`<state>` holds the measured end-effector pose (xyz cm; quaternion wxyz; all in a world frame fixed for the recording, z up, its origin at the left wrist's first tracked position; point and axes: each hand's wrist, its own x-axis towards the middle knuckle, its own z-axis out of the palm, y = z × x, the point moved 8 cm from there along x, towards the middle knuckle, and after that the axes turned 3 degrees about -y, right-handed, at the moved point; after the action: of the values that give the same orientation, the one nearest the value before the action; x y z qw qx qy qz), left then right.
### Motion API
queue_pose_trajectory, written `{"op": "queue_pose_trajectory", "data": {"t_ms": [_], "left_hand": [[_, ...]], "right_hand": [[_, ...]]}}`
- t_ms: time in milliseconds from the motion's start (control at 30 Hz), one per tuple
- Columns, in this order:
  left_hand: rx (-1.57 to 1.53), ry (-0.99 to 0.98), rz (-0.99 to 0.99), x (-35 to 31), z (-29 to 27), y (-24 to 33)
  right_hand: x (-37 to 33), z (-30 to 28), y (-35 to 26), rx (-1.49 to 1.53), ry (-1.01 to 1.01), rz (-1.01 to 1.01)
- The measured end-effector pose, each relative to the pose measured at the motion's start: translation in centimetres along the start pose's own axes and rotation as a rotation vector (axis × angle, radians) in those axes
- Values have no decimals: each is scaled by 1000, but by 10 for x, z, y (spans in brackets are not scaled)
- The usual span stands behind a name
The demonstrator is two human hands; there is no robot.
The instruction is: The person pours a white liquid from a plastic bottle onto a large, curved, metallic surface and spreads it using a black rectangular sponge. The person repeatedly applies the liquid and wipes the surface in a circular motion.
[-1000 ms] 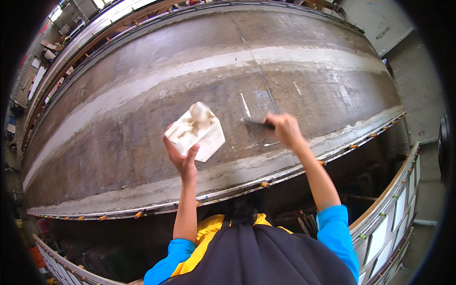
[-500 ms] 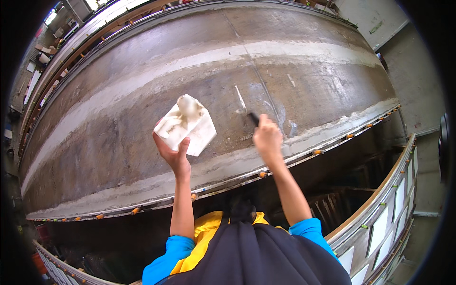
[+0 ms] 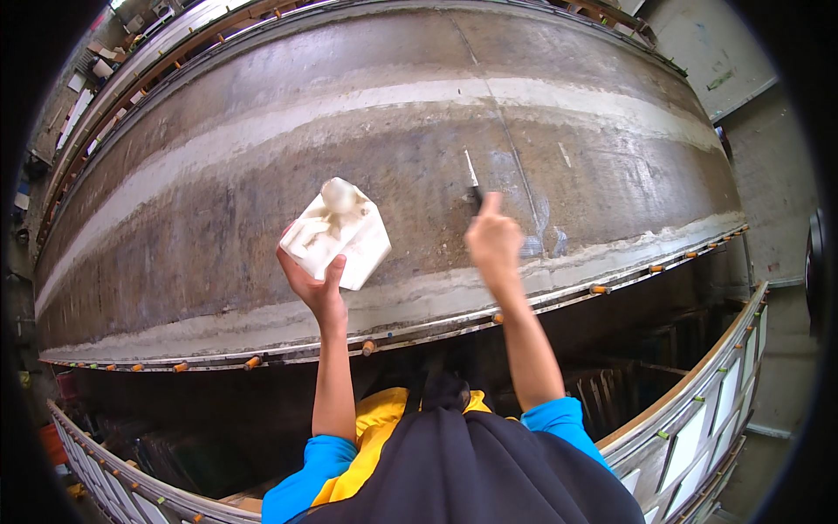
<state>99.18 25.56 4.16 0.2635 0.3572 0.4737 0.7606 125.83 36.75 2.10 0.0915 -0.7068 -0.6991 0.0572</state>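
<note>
My left hand (image 3: 316,284) grips a white cut-open plastic container (image 3: 362,249), thumb along its near side. A pale, rounded lump of paste or the container's neck shows at its top; I cannot tell which. To its right, my right hand (image 3: 496,240) is closed around a black-handled tool (image 3: 476,199), its index finger stretched toward the tip. Its blade cannot be told apart from the thin white streak (image 3: 470,166) in line with it. Below both hands lies a large, brownish curved panel (image 3: 401,166) with pale smeared bands.
Orange-tipped pegs (image 3: 368,348) line the panel's near edge. A dark gap separates it from a curved rack (image 3: 698,410) bearing white rectangles at the lower right. A seam (image 3: 515,153) crosses the panel. Shelves and clutter (image 3: 87,87) stand at the far left.
The view has shifted, so the panel sits further right in it. My right hand has turned the black handle from slanting left to nearly upright, meeting the white streak. My left hand keeps its grip.
</note>
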Motion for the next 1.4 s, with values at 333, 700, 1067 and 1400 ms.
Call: {"op": "queue_pose_trajectory", "data": {"t_ms": [333, 700, 1067, 1400], "left_hand": [[17, 81, 25, -9, -25, 12], [36, 255, 104, -24, -38, 22], [141, 332, 211, -56, -25, 71], [207, 607, 300, -112, 0, 78]], "right_hand": [[29, -28, 23, 55, 48, 64], [-32, 21, -126, 173, -273, -654], [-47, -15, -23, 119, -394, -1187], [9, 11, -114, 217, -421, -1276]]}}
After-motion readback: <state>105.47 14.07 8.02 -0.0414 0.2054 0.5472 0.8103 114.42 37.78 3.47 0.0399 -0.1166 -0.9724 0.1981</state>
